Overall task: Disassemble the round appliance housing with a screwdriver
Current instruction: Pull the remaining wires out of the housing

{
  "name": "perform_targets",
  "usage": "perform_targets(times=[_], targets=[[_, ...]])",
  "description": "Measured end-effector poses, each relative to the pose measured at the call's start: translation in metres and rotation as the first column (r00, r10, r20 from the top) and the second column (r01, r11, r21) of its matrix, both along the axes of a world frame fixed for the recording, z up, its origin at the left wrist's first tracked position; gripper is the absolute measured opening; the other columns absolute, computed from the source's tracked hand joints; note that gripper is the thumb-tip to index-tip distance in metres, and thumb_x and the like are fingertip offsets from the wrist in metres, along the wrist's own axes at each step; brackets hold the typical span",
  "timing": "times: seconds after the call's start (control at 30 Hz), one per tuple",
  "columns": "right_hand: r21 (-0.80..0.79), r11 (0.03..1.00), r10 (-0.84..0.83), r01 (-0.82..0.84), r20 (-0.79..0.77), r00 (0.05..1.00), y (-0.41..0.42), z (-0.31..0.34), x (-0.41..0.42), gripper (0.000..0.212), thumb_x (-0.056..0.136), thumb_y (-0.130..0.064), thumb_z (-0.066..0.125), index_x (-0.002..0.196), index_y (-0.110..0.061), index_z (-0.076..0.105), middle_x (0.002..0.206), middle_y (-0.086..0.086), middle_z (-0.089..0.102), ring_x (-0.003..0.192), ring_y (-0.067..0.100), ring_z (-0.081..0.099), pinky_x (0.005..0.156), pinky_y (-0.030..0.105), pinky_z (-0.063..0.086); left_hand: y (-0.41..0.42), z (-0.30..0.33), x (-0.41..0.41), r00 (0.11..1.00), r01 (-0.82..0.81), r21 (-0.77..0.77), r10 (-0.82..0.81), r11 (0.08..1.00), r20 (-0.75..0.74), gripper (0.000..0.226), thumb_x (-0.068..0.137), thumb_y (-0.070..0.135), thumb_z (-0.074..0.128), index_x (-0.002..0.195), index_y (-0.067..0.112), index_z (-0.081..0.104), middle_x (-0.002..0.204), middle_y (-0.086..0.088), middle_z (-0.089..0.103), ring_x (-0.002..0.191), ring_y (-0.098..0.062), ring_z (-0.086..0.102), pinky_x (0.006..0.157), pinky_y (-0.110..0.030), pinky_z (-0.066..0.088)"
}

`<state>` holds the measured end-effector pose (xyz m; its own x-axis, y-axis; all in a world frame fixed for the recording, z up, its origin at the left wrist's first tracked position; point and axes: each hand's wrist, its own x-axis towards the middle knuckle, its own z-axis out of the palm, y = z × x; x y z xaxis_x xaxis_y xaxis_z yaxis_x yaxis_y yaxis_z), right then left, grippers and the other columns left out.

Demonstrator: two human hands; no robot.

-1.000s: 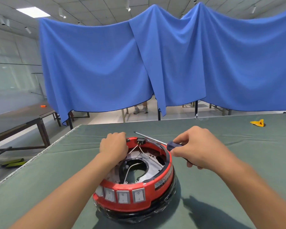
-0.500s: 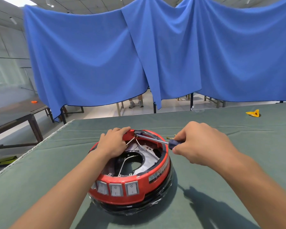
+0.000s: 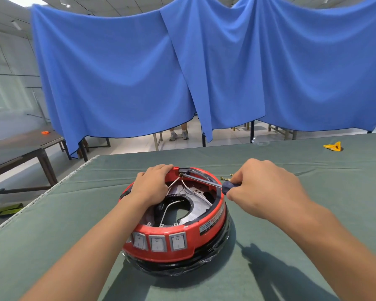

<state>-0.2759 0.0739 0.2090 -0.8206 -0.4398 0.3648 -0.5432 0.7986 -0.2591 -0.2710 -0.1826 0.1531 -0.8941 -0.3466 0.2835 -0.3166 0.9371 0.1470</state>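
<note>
A round red and black appliance housing (image 3: 182, 246) lies open side up on the green table, three grey rocker switches on its near wall and white wires over a metal plate inside. My left hand (image 3: 152, 184) lies over the far left rim, fingers curled onto it. My right hand (image 3: 263, 190) grips the dark blue handle of a screwdriver (image 3: 204, 180). Its metal shaft runs leftward across the housing, and the tip meets a small black block at the far rim.
Small brass-coloured parts (image 3: 226, 177) lie on the green table cover (image 3: 313, 213) just behind the housing. A yellow scrap (image 3: 333, 146) sits far right. The table's left edge (image 3: 41, 194) drops to the floor. A blue curtain (image 3: 204, 72) hangs beyond.
The screwdriver tip has dropped from above the far rim down onto the black block. My left fingers have slid further along the rim. The camera has tilted down.
</note>
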Motion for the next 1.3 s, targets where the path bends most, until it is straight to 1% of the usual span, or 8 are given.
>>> perform_targets(times=[0.17, 0.33, 0.53, 0.73, 0.87, 1.07, 1.17, 1.3], targets=[[-0.001, 1.0, -0.005, 0.005, 0.011, 1.0, -0.001, -0.003, 0.001, 0.019, 0.082, -0.032, 0.06, 0.078, -0.014, 0.065, 0.057, -0.002, 0.054, 0.051, 0.017, 0.046, 0.045, 0.023, 0.025, 0.0, 0.0, 0.0, 1.0, -0.001, -0.003, 0.001, 1.0, -0.003, 0.067, 0.083, 0.004, 0.041, 0.144, 0.03, 0.031, 0.149, 0.007, 0.035, 0.135, -0.019, 0.032, 0.105, -0.041, 0.026], [-0.009, 1.0, -0.008, 0.008, 0.005, 1.0, -0.002, -0.003, -0.002, 0.019, 0.082, -0.033, 0.059, 0.078, -0.015, 0.066, 0.058, -0.003, 0.055, 0.052, 0.016, 0.047, 0.045, 0.024, 0.025, 0.001, 0.004, -0.002, 0.999, -0.029, 0.105, 0.032, 0.994, -0.026, 0.061, 0.085, 0.003, 0.036, 0.139, 0.03, 0.04, 0.145, 0.002, 0.042, 0.131, -0.024, 0.036, 0.104, -0.046, 0.024], [-0.015, 1.0, -0.011, 0.011, 0.022, 1.0, -0.002, -0.004, -0.005, 0.016, 0.081, -0.03, 0.06, 0.081, -0.016, 0.068, 0.062, -0.002, 0.058, 0.055, 0.018, 0.05, 0.046, 0.024, 0.028, 0.001, 0.004, -0.002, 0.999, -0.027, 0.127, 0.032, 0.991, -0.032, 0.058, 0.086, 0.005, 0.035, 0.137, 0.031, 0.041, 0.142, 0.002, 0.044, 0.128, -0.025, 0.037, 0.102, -0.046, 0.025], [0.01, 1.0, -0.006, 0.006, 0.055, 0.998, -0.002, -0.006, -0.007, 0.017, 0.082, -0.029, 0.057, 0.078, -0.015, 0.064, 0.055, -0.002, 0.055, 0.057, 0.022, 0.056, 0.048, 0.023, 0.031, 0.002, 0.007, -0.003, 0.998, -0.019, 0.192, 0.031, 0.981, -0.061, 0.054, 0.087, 0.007, 0.036, 0.135, 0.03, 0.045, 0.141, 0.002, 0.048, 0.129, -0.024, 0.038, 0.103, -0.046, 0.023], [0.037, 0.999, -0.026, 0.024, 0.06, 0.998, 0.001, -0.005, -0.014, 0.021, 0.086, -0.036, 0.055, 0.082, -0.018, 0.065, 0.057, -0.003, 0.054, 0.058, 0.021, 0.055, 0.05, 0.023, 0.031, 0.003, 0.008, -0.003, 0.997, -0.016, 0.225, 0.032, 0.974, -0.069, 0.051, 0.089, 0.009, 0.036, 0.133, 0.031, 0.048, 0.14, 0.003, 0.049, 0.129, -0.024, 0.038, 0.105, -0.046, 0.023], [0.069, 0.998, -0.005, 0.009, -0.05, 0.999, 0.002, -0.001, -0.024, 0.024, 0.081, -0.049, 0.063, 0.087, -0.029, 0.075, 0.063, -0.004, 0.061, 0.066, 0.024, 0.059, 0.047, 0.022, 0.028, 0.003, 0.009, -0.002, 0.996, -0.001, 0.256, 0.023, 0.967, -0.085, 0.054, 0.086, 0.009, 0.038, 0.131, 0.035, 0.052, 0.14, 0.008, 0.05, 0.131, -0.022, 0.038, 0.105, -0.046, 0.023], [0.094, 0.995, 0.015, -0.01, -0.057, 0.998, 0.002, 0.006, -0.028, 0.03, 0.077, -0.057, 0.067, 0.084, -0.029, 0.075, 0.063, -0.005, 0.061, 0.065, 0.022, 0.059, 0.046, 0.022, 0.03, 0.003, 0.009, -0.002, 0.996, 0.003, 0.262, 0.021, 0.965, -0.091, 0.055, 0.084, 0.008, 0.039, 0.13, 0.037, 0.052, 0.139, 0.009, 0.05, 0.13, -0.022, 0.039, 0.106, -0.046, 0.025], [0.148, 0.988, 0.058, -0.045, -0.084, 0.995, 0.003, 0.017, -0.041, 0.03, 0.073, -0.058, 0.07, 0.074, -0.028, 0.074, 0.059, -0.008, 0.061, 0.062, 0.017, 0.06, 0.049, 0.022, 0.036, 0.002, 0.009, -0.003, 0.996, 0.002, 0.271, 0.023, 0.963, -0.089, 0.057, 0.083, 0.008, 0.041, 0.13, 0.037, 0.052, 0.139, 0.009, 0.05, 0.13, -0.022, 0.038, 0.105, -0.046, 0.025]])
